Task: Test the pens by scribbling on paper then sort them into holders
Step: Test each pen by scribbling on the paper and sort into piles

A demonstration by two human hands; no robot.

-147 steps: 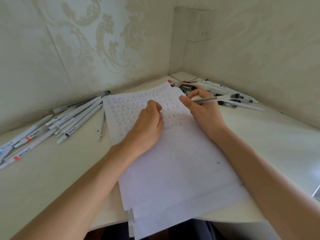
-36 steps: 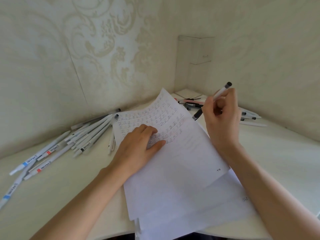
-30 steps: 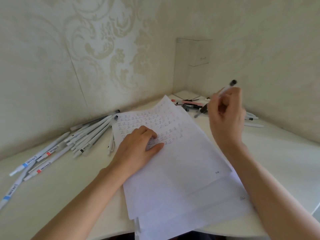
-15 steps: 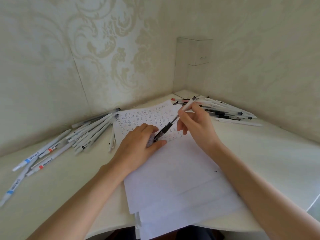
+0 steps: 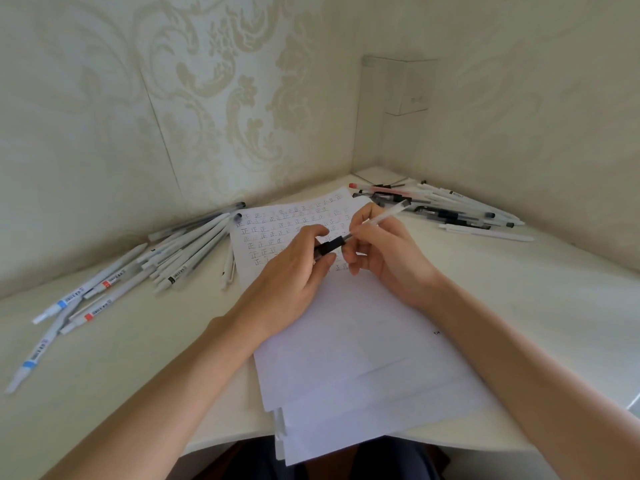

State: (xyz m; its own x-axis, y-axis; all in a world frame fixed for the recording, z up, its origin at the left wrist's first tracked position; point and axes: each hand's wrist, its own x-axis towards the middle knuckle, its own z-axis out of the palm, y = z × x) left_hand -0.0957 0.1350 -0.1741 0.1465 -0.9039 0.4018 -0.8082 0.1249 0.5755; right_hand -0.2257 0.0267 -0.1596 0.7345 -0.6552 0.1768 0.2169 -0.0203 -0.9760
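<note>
Head view, one frame. Both hands meet on a single pen [image 5: 389, 212] above the upper part of the paper stack [image 5: 346, 341].

- Left hand [image 5: 294, 268]: wrist over the sheet; thumb and curled fingers pinch the pen's black lower end. Cannot tell whether that black section is a cap or a grip.
- Right hand [image 5: 384, 258]: thumb and forefinger pinch the pale barrel just above the black section; the other fingers are curled beneath.
- Pen: held off the paper, tilted, with the black end low toward the left hand and the far end rising up and right past the right knuckles. Barrel is slim, cylindrical and frosted white, with a dark tip at the upper end.

Paper stack: several white sheets, loosely squared, with the near edges overhanging the desk edge. The top sheet is smooth and matte, and its far part carries rows of small handwritten marks in dark and reddish ink.

Left pile of pens [image 5: 187, 247]: slim white barrels fanned against the wall, touching one another, some with red or blue bands. A lone white pen [image 5: 228, 268] lies just beside the paper's left edge.

Right pile of pens [image 5: 443, 206]: white, clear and black barrels plus one pinkish, crossed over each other near the corner.

Clear holder [image 5: 398, 84]: a transparent, box-shaped piece in the corner of the walls.

Desk [image 5: 554, 306]: cream, smooth. Wallpaper [image 5: 225, 98]: pale with a raised scroll pattern.
</note>
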